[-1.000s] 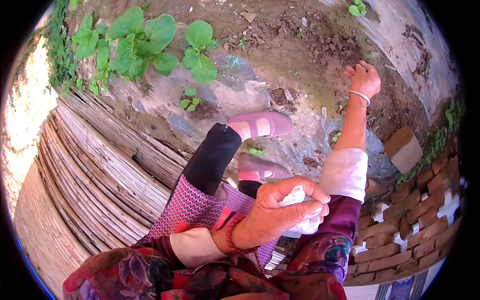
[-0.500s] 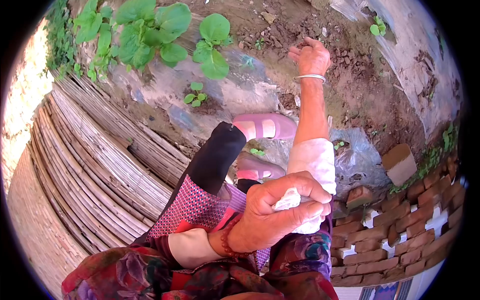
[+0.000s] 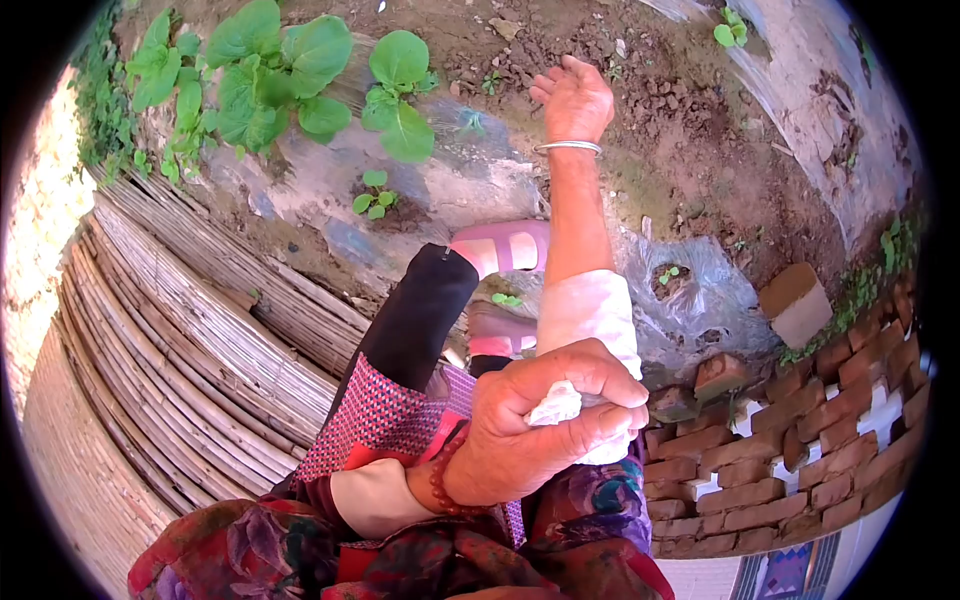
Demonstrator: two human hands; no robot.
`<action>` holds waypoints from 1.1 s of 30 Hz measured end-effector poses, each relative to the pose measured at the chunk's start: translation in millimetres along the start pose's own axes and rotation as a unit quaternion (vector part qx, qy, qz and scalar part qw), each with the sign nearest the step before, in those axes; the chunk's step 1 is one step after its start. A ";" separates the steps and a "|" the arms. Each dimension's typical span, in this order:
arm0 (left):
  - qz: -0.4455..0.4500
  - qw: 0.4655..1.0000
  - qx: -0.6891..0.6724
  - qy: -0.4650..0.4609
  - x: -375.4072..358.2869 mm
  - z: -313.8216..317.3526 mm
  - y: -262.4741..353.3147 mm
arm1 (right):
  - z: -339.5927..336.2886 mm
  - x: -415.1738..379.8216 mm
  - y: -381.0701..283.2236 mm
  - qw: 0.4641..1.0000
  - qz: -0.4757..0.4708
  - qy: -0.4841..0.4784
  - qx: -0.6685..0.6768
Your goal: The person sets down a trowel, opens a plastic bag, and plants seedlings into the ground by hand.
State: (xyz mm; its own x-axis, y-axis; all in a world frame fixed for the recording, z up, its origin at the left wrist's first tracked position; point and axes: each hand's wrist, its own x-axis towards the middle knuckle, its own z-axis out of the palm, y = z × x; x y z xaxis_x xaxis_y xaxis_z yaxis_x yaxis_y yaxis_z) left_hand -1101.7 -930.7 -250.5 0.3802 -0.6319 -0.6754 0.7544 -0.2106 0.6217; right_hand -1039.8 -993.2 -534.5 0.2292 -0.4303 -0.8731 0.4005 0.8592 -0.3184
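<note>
My left hand (image 3: pixel 545 425), with a red bead bracelet at its wrist, is closed around a crumpled white wad (image 3: pixel 556 404). Whether the wad is paper or plastic film I cannot make out. Stretched far forward, my right hand (image 3: pixel 578 103) wears a silver bangle (image 3: pixel 568 147) and is low over the brown soil (image 3: pixel 690 130). Its fingers look loosely apart, and nothing shows in them. Just beyond the fingertips is a tiny green sprout (image 3: pixel 613 70). Another small seedling (image 3: pixel 490 83) grows to the left of this hand.
Large leafy plants (image 3: pixel 270 75) grow at upper left through plastic film (image 3: pixel 480 180). Bundled dry stalks (image 3: pixel 190 330) lie along the left. A loose brick (image 3: pixel 796 305) and stacked bricks (image 3: pixel 750 490) are at right. My pink shoes (image 3: pixel 512 246) stand near small seedlings (image 3: pixel 376 195).
Both hands appear further left in the view, along with the plants, as the camera turned slightly. My right hand also sits a little higher up over the soil. The left still grips the white wad.
</note>
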 end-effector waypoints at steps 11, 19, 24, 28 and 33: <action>-0.053 0.998 0.006 -0.015 -7.6 14.4 -17.7 | -58.0 -18.3 -61.0 0.978 -0.182 0.015 -0.102; -0.043 0.997 0.059 -0.016 -7.5 20.5 -24.4 | -109.3 19.9 -97.0 0.776 -0.468 0.152 -0.395; -0.055 0.997 0.054 -0.012 -4.6 21.4 -24.1 | -82.0 25.2 -66.0 0.719 -0.443 0.060 -0.532; -0.063 0.998 0.014 0.010 -0.1 18.4 -24.5 | -100.6 70.0 -58.8 0.820 -0.383 -0.010 -0.425; -0.051 0.998 0.031 0.001 1.7 17.6 -24.8 | -124.6 55.5 -103.0 0.925 -0.287 0.082 -0.237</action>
State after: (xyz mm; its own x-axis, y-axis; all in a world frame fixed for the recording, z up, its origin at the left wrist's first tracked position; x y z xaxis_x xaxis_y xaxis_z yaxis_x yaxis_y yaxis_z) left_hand -1129.2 -939.6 -260.0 0.3033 -0.6034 -0.7375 0.7549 -0.3202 0.5724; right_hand -1178.8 -1071.1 -596.1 -0.0529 -0.8385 -0.5424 -0.0274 0.5441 -0.8385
